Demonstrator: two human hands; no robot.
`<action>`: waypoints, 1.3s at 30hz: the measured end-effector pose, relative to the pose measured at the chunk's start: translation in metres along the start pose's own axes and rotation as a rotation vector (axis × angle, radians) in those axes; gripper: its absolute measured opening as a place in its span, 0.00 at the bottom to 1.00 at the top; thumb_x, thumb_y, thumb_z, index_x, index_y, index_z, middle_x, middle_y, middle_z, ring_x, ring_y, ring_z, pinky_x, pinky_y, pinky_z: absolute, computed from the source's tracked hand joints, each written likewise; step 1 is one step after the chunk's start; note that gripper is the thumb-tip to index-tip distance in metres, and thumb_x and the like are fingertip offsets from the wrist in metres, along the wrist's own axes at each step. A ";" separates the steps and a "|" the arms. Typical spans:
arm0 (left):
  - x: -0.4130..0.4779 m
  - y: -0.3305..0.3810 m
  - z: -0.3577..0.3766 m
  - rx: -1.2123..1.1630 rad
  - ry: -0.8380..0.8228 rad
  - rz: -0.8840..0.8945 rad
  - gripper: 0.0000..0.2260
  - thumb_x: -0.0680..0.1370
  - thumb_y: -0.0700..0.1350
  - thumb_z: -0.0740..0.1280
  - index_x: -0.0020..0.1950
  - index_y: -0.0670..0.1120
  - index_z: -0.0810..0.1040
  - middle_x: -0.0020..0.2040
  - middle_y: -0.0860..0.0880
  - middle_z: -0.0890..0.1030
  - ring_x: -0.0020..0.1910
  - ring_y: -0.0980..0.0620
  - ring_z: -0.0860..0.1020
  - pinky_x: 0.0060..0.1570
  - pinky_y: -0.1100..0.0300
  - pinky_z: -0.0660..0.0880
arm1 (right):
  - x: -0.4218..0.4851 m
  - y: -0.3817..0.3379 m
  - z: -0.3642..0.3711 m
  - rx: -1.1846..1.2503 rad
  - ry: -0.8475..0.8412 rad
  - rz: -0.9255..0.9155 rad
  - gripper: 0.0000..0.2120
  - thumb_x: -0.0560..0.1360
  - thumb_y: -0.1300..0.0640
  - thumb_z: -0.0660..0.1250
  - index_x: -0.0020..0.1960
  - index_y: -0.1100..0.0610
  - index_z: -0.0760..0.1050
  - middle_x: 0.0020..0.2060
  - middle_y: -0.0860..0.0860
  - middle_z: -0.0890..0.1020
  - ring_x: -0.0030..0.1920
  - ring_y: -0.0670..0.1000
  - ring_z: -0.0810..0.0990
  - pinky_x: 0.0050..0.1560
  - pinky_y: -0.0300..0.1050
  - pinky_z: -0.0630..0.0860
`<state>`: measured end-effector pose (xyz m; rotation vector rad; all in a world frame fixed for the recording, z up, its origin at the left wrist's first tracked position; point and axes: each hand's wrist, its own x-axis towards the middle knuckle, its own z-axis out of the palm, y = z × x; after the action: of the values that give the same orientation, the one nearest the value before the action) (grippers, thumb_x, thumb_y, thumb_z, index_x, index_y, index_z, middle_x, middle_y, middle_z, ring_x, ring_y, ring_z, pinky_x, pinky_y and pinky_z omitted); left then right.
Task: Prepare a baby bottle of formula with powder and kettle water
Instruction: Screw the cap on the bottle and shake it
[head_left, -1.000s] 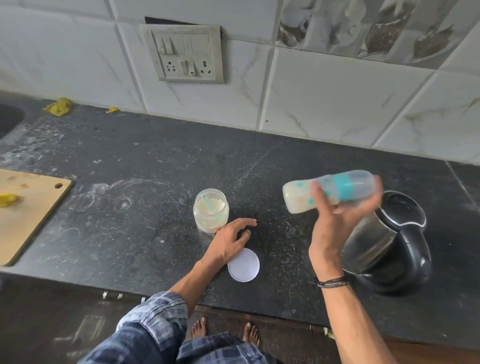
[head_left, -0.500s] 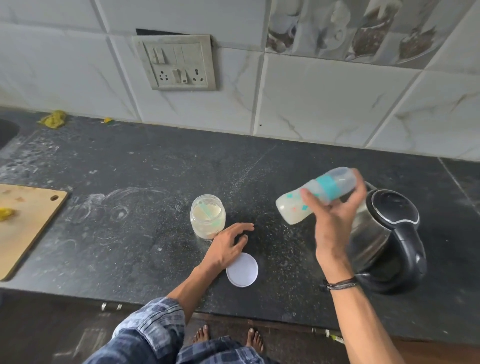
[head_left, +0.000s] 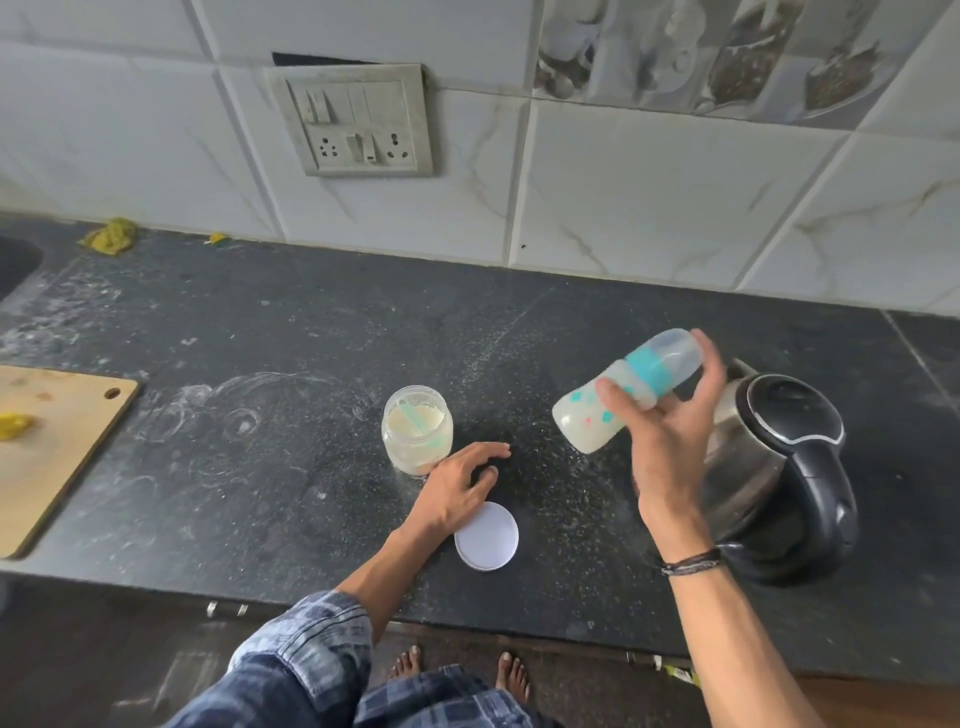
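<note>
My right hand (head_left: 670, 447) grips a capped baby bottle (head_left: 613, 402) with a teal ring and milky liquid inside, held tilted in the air with its base low to the left. Just right of it stands the steel and black kettle (head_left: 779, 467) with its lid down. My left hand (head_left: 457, 486) rests flat on the dark counter (head_left: 260, 467), fingers spread, between the open powder jar (head_left: 417, 428) and the jar's white lid (head_left: 487, 536). A pale green scoop lies inside the jar on the powder.
A wooden cutting board (head_left: 52, 447) with a yellow scrap lies at the left edge. A yellow cloth (head_left: 109, 236) sits by the tiled wall, under the switch plate (head_left: 358, 122). White powder dusts the counter. My bare feet show below the counter's front edge.
The bottle in my right hand has swung from nearly level to tilted, base lower and cap higher. My left hand has stayed on the counter.
</note>
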<state>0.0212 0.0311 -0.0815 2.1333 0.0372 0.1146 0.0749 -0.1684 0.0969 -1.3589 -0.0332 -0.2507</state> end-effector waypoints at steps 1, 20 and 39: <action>0.000 0.000 0.000 -0.002 0.000 0.000 0.16 0.79 0.44 0.60 0.64 0.49 0.80 0.65 0.56 0.80 0.62 0.60 0.77 0.65 0.61 0.72 | -0.002 -0.002 0.000 0.005 -0.006 -0.015 0.44 0.70 0.75 0.75 0.76 0.53 0.58 0.65 0.55 0.75 0.53 0.45 0.83 0.54 0.43 0.81; -0.001 0.002 -0.001 0.006 -0.012 0.000 0.16 0.80 0.43 0.60 0.66 0.50 0.79 0.67 0.55 0.79 0.62 0.59 0.77 0.66 0.59 0.72 | 0.001 -0.002 -0.004 0.161 0.189 0.008 0.43 0.70 0.63 0.80 0.76 0.51 0.58 0.70 0.56 0.74 0.65 0.54 0.81 0.58 0.63 0.82; -0.001 0.003 -0.001 0.022 0.008 0.000 0.15 0.81 0.41 0.62 0.65 0.50 0.79 0.66 0.56 0.79 0.60 0.61 0.76 0.64 0.62 0.72 | 0.002 0.000 0.001 0.162 0.181 -0.003 0.46 0.68 0.60 0.82 0.76 0.52 0.57 0.71 0.59 0.71 0.67 0.59 0.79 0.58 0.67 0.81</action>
<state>0.0203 0.0300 -0.0787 2.1550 0.0432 0.1232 0.0772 -0.1677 0.0974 -1.1713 0.0941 -0.3645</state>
